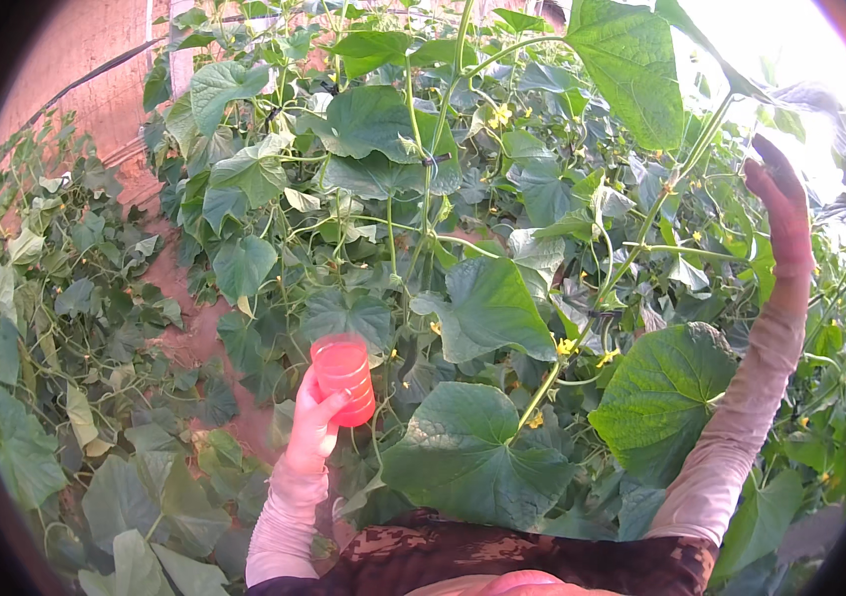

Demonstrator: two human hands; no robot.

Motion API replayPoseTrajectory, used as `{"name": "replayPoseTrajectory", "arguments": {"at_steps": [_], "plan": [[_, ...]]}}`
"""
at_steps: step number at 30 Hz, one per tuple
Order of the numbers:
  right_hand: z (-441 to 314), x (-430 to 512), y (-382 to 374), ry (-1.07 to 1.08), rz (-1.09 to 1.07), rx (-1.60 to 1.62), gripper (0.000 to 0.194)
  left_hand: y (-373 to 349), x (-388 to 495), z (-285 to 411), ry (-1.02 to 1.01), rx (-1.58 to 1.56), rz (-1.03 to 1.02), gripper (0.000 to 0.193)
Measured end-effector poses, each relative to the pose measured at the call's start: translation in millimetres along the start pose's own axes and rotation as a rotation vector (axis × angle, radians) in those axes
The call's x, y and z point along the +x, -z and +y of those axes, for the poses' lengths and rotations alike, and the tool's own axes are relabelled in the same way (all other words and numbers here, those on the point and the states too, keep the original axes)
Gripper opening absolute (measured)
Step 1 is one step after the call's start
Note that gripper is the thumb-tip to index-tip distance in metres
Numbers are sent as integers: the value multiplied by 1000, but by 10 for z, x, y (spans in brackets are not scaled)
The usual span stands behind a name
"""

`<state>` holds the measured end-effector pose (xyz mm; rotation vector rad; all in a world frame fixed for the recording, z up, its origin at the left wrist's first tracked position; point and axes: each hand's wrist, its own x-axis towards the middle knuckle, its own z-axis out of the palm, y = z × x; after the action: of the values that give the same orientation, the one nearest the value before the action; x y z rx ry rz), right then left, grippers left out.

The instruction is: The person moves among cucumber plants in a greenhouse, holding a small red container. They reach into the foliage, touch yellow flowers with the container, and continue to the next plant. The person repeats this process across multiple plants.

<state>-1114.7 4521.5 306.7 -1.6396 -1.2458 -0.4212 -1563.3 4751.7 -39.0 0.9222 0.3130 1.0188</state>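
My left hand (318,417) is closed around a red plastic cup (344,380), its open mouth facing up, at the lower middle. My right hand (780,182) is raised at the far right beside a large leaf near the top of a vine; glare and the leaf hide what its fingers touch. Between my hands climbs a cucumber vine stem (639,242) with broad green leaves (479,454) and a yellow flower (564,346). Dark clips hold stems, one a plant clip (435,159) at the upper middle.
Dense cucumber plants (102,298) stand on both sides. A strip of reddish soil (199,328) runs between rows at the left. Behind it rises an earthen-coloured wall (80,112) with a dark hose or cable (106,67). Bright light washes out the upper right.
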Motion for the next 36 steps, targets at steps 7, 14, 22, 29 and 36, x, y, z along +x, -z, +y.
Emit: {"name": "replayPoseTrajectory", "arguments": {"at_steps": [7,14,22,29,36], "plan": [[-1417,-959,-1037,-119,-598,-299,37,735,634,523,56,20,-136,74],[-1337,-439,-2338,56,-552,-292,24,1266,983,807,124,-7,-164,78],[-1000,523,-2813,504,48,-554,24,1244,1191,865,168,-1,-209,78],[-390,1270,-3016,-16,-306,-762,48,701,1263,756,236,-34,-302,77],[-196,1511,-3141,265,-807,610,67,171,1383,670,184,40,-299,82]]}}
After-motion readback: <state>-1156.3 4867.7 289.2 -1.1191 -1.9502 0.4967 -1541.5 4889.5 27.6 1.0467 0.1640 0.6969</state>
